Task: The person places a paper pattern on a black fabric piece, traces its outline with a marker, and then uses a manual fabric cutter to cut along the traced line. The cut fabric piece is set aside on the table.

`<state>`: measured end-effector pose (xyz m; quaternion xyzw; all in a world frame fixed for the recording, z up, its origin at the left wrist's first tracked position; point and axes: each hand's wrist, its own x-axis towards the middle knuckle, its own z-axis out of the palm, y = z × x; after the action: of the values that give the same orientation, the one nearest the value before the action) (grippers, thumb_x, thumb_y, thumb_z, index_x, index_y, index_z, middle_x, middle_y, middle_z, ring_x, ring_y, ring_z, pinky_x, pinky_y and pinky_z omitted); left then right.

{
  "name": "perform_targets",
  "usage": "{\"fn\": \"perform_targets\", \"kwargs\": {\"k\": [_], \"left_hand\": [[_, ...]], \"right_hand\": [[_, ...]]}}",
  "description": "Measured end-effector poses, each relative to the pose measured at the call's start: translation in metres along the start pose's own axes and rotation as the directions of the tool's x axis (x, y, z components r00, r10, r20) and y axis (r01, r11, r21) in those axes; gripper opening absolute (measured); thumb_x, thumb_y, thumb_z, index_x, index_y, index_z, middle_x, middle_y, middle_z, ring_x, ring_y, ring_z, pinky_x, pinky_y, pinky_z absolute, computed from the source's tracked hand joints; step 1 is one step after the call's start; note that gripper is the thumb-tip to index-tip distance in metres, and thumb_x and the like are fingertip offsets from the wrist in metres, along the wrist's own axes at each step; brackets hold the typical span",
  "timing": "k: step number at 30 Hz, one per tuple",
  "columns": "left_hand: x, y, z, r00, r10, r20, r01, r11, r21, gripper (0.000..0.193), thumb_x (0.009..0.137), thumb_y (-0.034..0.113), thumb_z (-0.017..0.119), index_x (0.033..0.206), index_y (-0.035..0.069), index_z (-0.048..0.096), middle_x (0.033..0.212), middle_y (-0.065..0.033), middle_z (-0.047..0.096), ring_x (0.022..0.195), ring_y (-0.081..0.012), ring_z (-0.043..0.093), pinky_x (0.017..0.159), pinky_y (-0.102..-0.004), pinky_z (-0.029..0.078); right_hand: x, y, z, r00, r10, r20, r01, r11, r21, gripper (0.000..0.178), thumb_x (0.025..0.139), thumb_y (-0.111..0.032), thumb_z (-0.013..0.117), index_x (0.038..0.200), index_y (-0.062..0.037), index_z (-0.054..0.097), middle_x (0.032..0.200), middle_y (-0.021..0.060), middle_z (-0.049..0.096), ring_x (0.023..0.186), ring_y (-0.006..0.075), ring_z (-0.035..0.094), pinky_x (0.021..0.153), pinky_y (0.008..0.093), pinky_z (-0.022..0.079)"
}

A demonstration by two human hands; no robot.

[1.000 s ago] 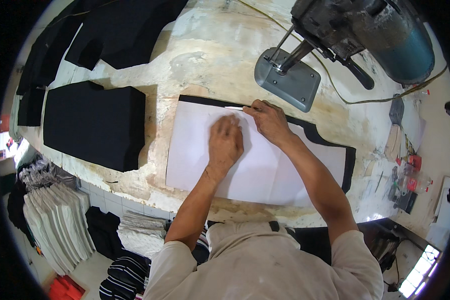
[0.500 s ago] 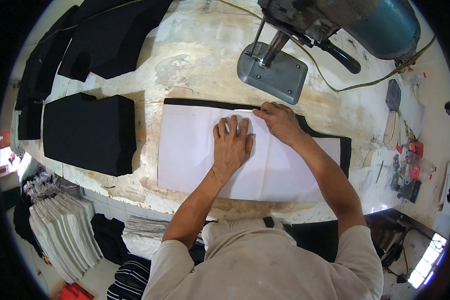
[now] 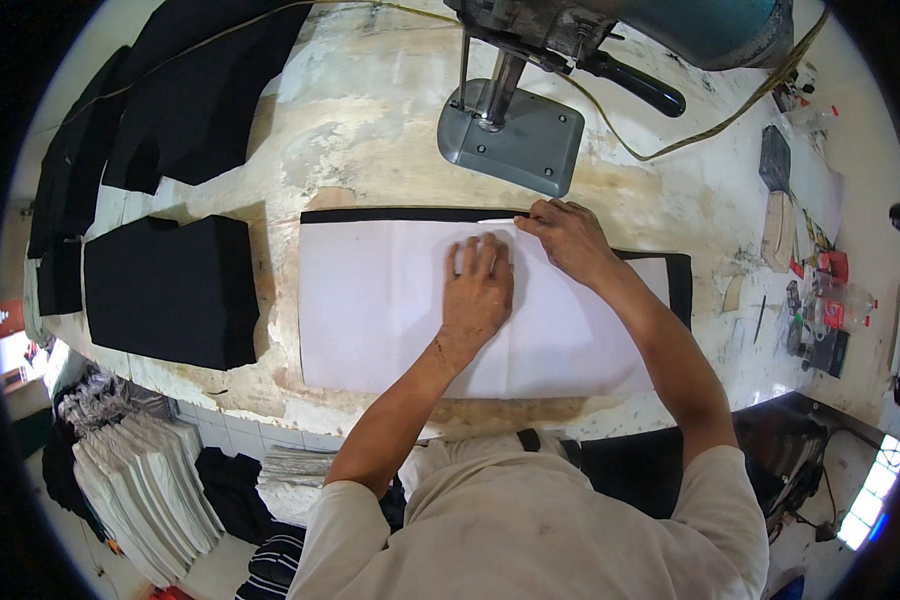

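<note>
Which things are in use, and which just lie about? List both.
In use:
white pattern sheet, under the left hand
black fabric beneath the sheet
slim white implement, in the right hand

Lying about, untouched:
thick black fabric stack
fabric-cutting machine
red-labelled plastic bottle

A machine (image 3: 516, 132) with a flat grey metal base, black handle and teal cylindrical housing stands on the stained, pale worktop (image 3: 370, 140). A thick, angular black cloth stack (image 3: 165, 292) lies at left, clear plastic bottles (image 3: 848, 300) at right.

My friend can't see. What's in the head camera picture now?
A person's left hand rests on a white sheet over black cloth; the right hand pinches a thin white stick near the sheet's far edge. A black stack lies left; a machine stands beyond.
</note>
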<state>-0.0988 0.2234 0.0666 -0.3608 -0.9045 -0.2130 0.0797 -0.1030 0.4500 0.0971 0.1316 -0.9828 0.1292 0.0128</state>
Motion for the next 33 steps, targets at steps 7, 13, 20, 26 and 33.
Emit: {"fn": "perform_targets", "kwargs": {"k": [7,13,20,26,33], "left_hand": [[0.012,0.024,0.018,0.989,0.103,0.105,-0.100,0.994,-0.039,0.052,0.103,0.028,0.068,0.142,-0.007,0.066,0.146,-0.0237,0.060,0.134,-0.0390,0.056,0.113,-0.0498,0.047],[0.013,0.029,0.020,0.984,0.103,0.144,-0.112,0.992,0.058,0.056,0.104,0.034,0.068,0.145,-0.004,0.064,0.147,-0.0235,0.057,0.133,-0.0408,0.054,0.108,-0.0521,0.047],[0.023,0.046,0.023,0.980,0.064,0.187,-0.097,0.980,0.174,0.061,0.106,0.043,0.067,0.154,0.007,0.058,0.144,-0.0220,0.053,0.124,-0.0432,0.052,0.102,-0.0556,0.047],[0.027,0.054,0.024,0.977,0.027,0.212,-0.073,0.974,0.213,0.063,0.107,0.047,0.066,0.157,0.010,0.057,0.143,-0.0218,0.053,0.124,-0.0432,0.051,0.101,-0.0589,0.047],[0.026,0.053,0.024,0.975,0.028,0.221,-0.078,0.973,0.218,0.063,0.107,0.047,0.066,0.158,0.010,0.057,0.145,-0.0222,0.053,0.124,-0.0436,0.051,0.102,-0.0592,0.046]], "right_hand": [[-0.007,0.011,-0.010,0.989,0.053,0.139,-0.058,0.998,0.037,0.035,0.099,-0.009,0.065,0.131,-0.0174,0.079,0.122,0.0042,0.070,0.119,0.0265,0.071,0.104,0.0452,0.057],[-0.029,0.035,-0.016,0.988,0.074,0.132,-0.080,0.996,0.042,0.038,0.097,-0.005,0.067,0.130,-0.0174,0.080,0.122,0.0043,0.071,0.119,0.0267,0.071,0.107,0.0447,0.056],[-0.057,0.054,-0.028,0.985,0.110,0.131,-0.112,0.994,0.010,0.041,0.094,-0.003,0.069,0.131,-0.0175,0.079,0.121,0.0044,0.070,0.119,0.0270,0.071,0.108,0.0454,0.055],[-0.074,0.066,-0.035,0.987,0.116,0.116,-0.113,0.993,-0.028,0.043,0.092,-0.001,0.071,0.131,-0.0185,0.079,0.120,0.0049,0.070,0.118,0.0265,0.071,0.109,0.0451,0.055],[-0.085,0.071,-0.035,0.979,0.172,0.108,-0.167,0.985,-0.051,0.047,0.092,0.002,0.069,0.133,-0.0185,0.078,0.117,0.0059,0.071,0.115,0.0277,0.072,0.107,0.0447,0.056]]}}
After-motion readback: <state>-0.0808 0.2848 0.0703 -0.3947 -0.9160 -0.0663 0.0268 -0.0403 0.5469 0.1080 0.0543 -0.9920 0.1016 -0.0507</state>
